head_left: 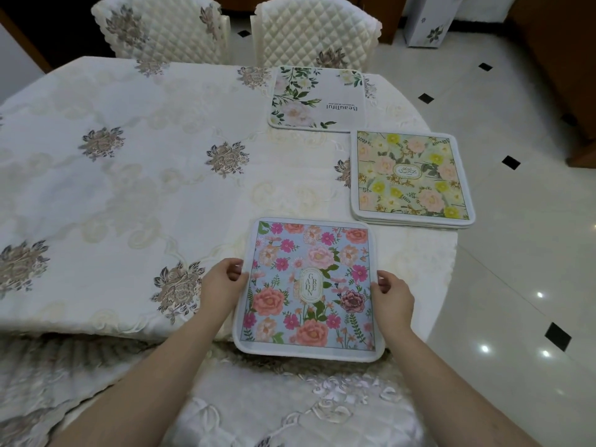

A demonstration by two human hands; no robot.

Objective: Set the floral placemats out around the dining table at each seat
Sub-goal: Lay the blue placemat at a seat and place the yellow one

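Head camera looks forward and down, close over the dining table [129, 188].

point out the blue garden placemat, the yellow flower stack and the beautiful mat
blue garden placemat [309, 287], head view, its centre label
yellow flower stack [411, 175], head view, top mat's middle
beautiful mat [317, 98], head view, its white middle

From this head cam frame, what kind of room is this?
Most likely a home dining room: a large table under an embroidered tablecloth, quilted-cover chairs pulled up at the far side, and floral placemats, one held by both hands, on a polished tile floor.
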